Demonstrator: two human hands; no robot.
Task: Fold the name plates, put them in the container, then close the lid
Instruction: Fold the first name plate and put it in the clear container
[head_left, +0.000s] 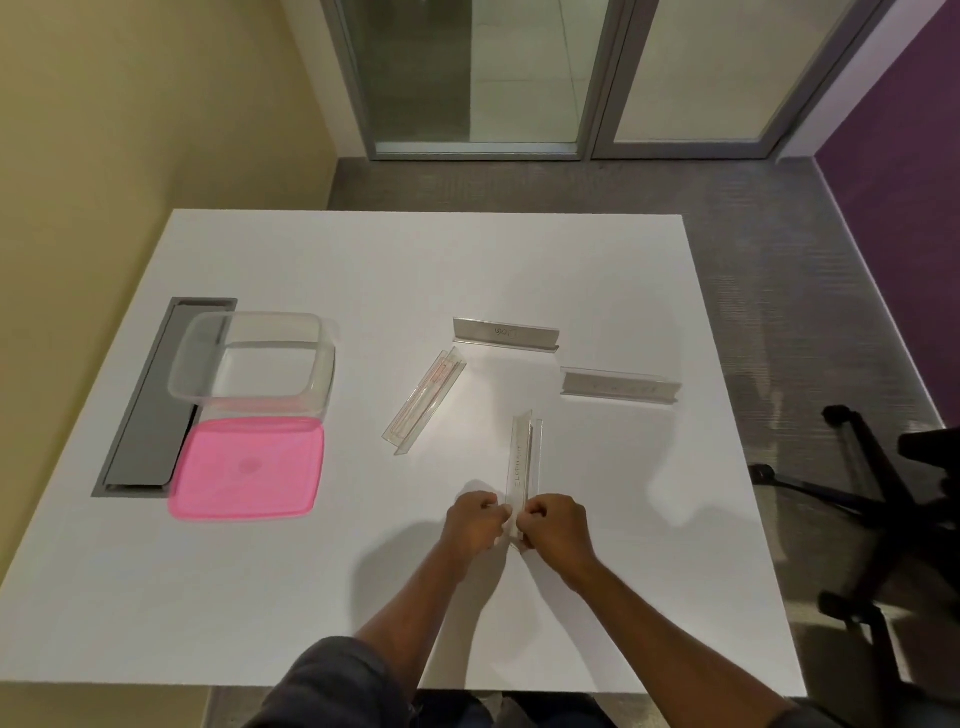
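Note:
Both hands grip the near end of a clear name plate (523, 457) that points away from me on the white table (363, 597). My left hand (475, 522) pinches its left side and my right hand (556, 527) its right side. Three more clear name plates stand apart: one slanted at the centre (426, 400), one at the back (506, 335), one to the right (621, 387). The empty clear container (252, 364) sits at the left, with its pink lid (247, 467) lying flat in front of it.
A grey cable hatch (150, 415) is set into the table under and left of the container. A black office chair base (883, 493) stands on the carpet to the right. Glass doors lie beyond the far table edge.

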